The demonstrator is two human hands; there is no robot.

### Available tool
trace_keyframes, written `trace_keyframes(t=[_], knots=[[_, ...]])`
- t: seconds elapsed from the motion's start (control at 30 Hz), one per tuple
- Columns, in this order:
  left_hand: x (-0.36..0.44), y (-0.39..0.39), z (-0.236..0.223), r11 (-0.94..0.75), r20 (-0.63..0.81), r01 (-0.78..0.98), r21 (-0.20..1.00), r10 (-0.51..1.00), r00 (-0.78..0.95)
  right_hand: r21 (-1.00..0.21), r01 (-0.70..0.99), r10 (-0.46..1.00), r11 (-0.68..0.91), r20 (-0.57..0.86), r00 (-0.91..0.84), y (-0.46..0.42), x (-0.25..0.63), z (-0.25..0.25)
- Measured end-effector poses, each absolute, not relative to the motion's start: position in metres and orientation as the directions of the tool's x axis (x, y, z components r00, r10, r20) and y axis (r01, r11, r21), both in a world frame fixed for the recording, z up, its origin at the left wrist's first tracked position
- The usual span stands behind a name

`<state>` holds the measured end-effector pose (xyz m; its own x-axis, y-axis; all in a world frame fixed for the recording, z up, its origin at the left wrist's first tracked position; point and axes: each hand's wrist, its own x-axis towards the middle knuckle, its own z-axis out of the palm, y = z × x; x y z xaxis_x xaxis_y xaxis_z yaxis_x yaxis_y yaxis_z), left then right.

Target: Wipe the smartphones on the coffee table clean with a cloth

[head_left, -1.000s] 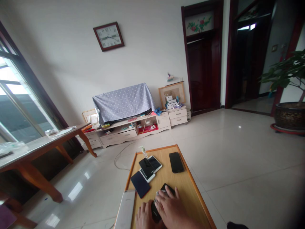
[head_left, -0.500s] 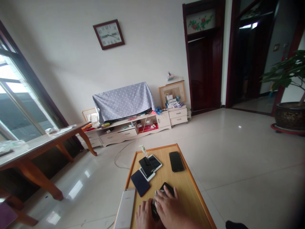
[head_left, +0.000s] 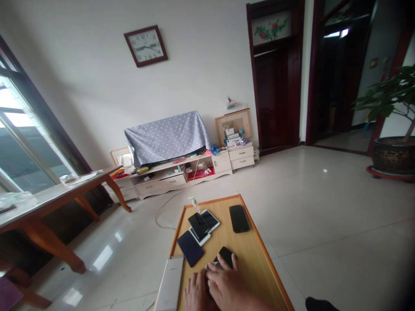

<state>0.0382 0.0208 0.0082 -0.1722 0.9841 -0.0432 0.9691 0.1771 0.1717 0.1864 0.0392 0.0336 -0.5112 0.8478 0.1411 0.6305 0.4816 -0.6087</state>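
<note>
Head view: left hand (head_left: 196, 290) and right hand (head_left: 228, 287) sit close together at the near end of a low wooden board with an orange rim (head_left: 214, 201), right hand lapped against left, fingers pointing away from the wearer. Black smartphone (head_left: 225, 255) lies just ahead of the right fingers (head_left: 223, 270), its near end under them, so it looks steadied on the board, not lifted. A dark edge also shows between the hands, too hidden to name. Grip: both hands are curled in around this spot, but clenched or only resting, cannot tell from this angle. Both hands at one spot suggests small, close handling, a judgement only. Ahead of the grip, left: dark blue smartphone (head_left: 190, 248) and a small pile, black phone (head_left: 198, 225) lying across white smartphone (head_left: 200, 239), with white-framed tablet (head_left: 210, 220) just beside it. Ahead, right: second black smartphone (head_left: 239, 218) lying alone, screen up. The devices lie flat and apart, which leaves working room around the hands. Left of the grip: silver tablet (head_left: 169, 283) along the board's edge. Beyond the grip, at the far corner: pump bottle (head_left: 194, 204), near the board's far rim. Further off: white TV stand (head_left: 158, 183) under a dotted cloth (head_left: 167, 138)
</note>
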Motion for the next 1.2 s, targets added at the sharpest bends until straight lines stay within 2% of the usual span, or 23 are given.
trace_keyframes(t=[0.3,0.53,0.63,0.77,0.83,0.9,1.1,1.2], knots=[[0.038,0.022,0.000,0.159,0.019,0.964,0.212,0.986,-0.167,-0.545,0.785,0.955,0.295,0.147,-0.258,0.069,0.202,0.019],[0.037,0.022,-0.001,0.159,0.016,0.968,0.192,0.986,-0.165,-0.615,0.621,0.848,0.486,0.159,-0.506,0.042,0.191,0.023],[0.037,0.021,-0.001,0.159,0.020,0.964,0.213,0.986,-0.167,-0.599,0.659,0.876,0.455,0.166,-0.453,0.048,0.192,0.022],[0.036,0.020,-0.001,0.142,0.031,0.961,0.236,0.988,-0.153,-0.562,0.768,0.950,0.307,0.132,-0.283,0.068,0.199,0.017],[0.036,0.021,-0.002,0.143,0.030,0.960,0.240,0.988,-0.154,-0.553,0.784,0.959,0.281,0.124,-0.255,0.071,0.200,0.014],[0.035,0.022,-0.003,0.141,0.030,0.961,0.238,0.988,-0.152,-0.560,0.768,0.949,0.312,0.138,-0.285,0.065,0.198,0.014],[0.029,0.021,-0.009,0.122,0.042,0.965,0.231,0.990,-0.135,-0.623,0.621,0.838,0.476,0.105,-0.536,0.034,0.185,0.021],[0.029,0.019,-0.008,0.113,0.060,0.961,0.253,0.990,-0.132,-0.605,0.650,0.870,0.459,0.157,-0.467,0.042,0.191,0.021]])
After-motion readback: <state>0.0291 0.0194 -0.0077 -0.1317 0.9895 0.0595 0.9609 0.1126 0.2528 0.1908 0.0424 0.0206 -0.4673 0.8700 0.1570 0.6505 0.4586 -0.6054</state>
